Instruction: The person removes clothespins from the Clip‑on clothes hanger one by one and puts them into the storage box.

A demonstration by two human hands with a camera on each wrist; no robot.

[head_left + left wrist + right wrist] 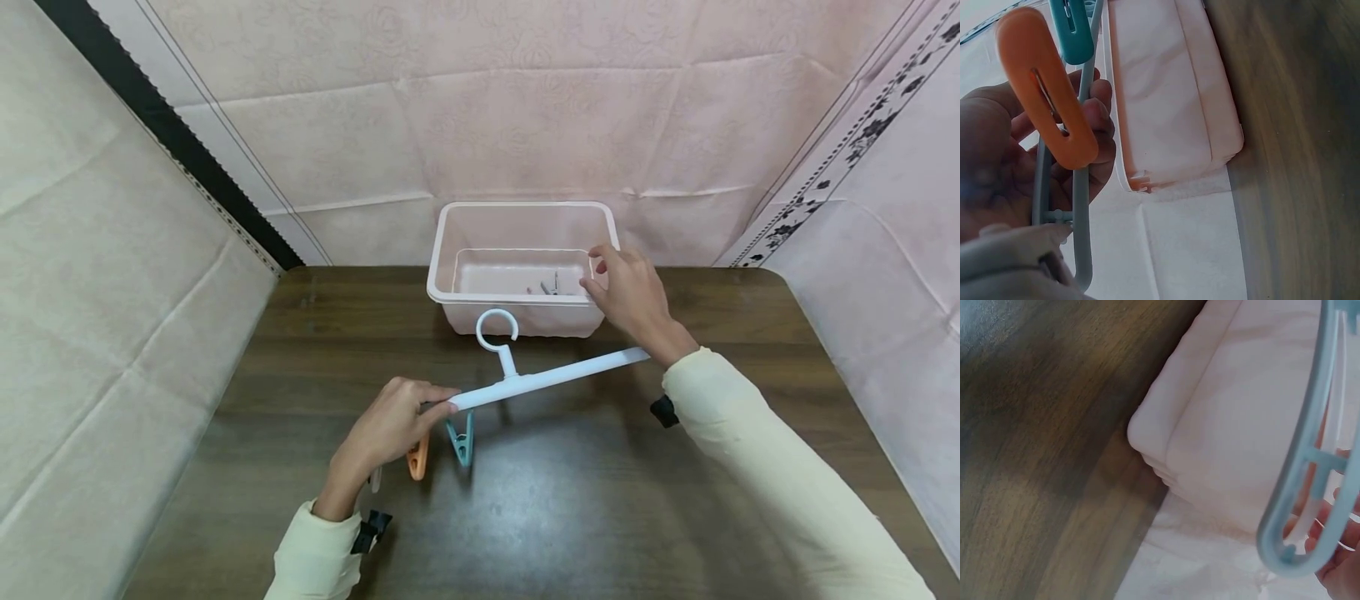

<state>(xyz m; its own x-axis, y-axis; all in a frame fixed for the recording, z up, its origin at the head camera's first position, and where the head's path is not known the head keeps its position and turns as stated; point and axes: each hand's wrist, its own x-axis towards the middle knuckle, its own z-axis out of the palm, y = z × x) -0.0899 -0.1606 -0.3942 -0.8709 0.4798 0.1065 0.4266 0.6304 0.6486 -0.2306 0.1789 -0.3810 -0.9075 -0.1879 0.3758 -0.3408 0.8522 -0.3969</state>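
My left hand (397,421) grips a pale blue clothes hanger (555,377) near its left end, its hook pointing up and away. An orange clothespin (418,458) and a teal clothespin (461,442) hang from the hanger's bar by that hand. In the left wrist view, a blurred greyish clothespin (1010,253) is further along the hanger, close to the camera. My right hand (628,292) is over the right rim of the pale pink basket (517,315), thumb and fingers apart with nothing seen between them. The hanger's right end lies beside the right wrist.
A few small dark and light pieces (551,287) lie in the basket, too small to make out. The basket stands at the back edge of a dark wooden table (570,500). Pale patterned cloth (525,125) hangs behind it and along both sides.
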